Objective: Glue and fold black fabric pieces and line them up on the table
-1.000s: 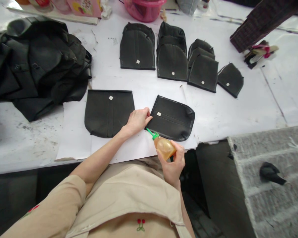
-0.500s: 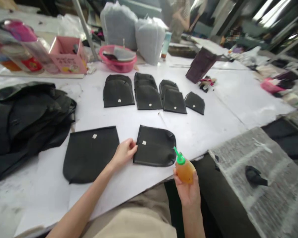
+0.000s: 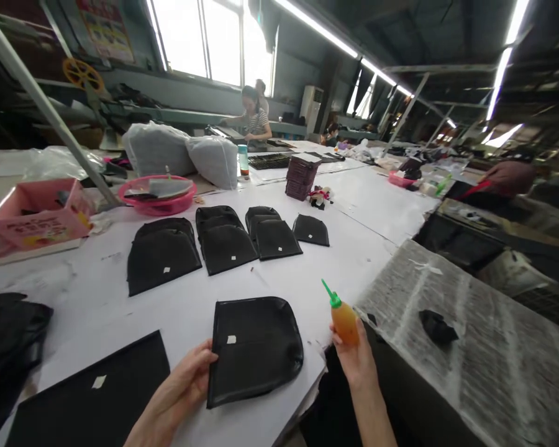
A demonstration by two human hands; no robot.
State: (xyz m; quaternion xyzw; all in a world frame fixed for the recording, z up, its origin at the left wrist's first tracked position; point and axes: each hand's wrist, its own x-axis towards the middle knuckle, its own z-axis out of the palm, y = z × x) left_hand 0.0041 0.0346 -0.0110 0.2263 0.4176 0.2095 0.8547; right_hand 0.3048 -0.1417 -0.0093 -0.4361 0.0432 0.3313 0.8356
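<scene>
My left hand [image 3: 189, 380] pinches the straight left edge of a black fabric panel [image 3: 261, 351] with rounded far corners and a small white tag. In my right hand [image 3: 354, 354] is a squeeze bottle [image 3: 345, 323] of amber liquid, its green nozzle pointing up and left, apart from the panel. A larger black panel [image 3: 97, 397], also tagged, lies at lower left, partly out of frame. Beyond them, several similar black pieces [image 3: 165, 251] rest in overlapping groups on the white table [image 3: 279, 279].
At far left stand a pink box [image 3: 41, 214] and a pink basin [image 3: 158, 195], with wrapped bundles [image 3: 156, 149] behind. A stack of dark purple pieces [image 3: 302, 176] sits farther back. A grey cloth-covered surface [image 3: 414, 335] borders my right. A co-worker [image 3: 256, 118] is at the far table.
The view has tilted up and turned right. My left hand now grips the panel's edge and the panel appears slightly raised or turned. The bottle stays in my right hand.
</scene>
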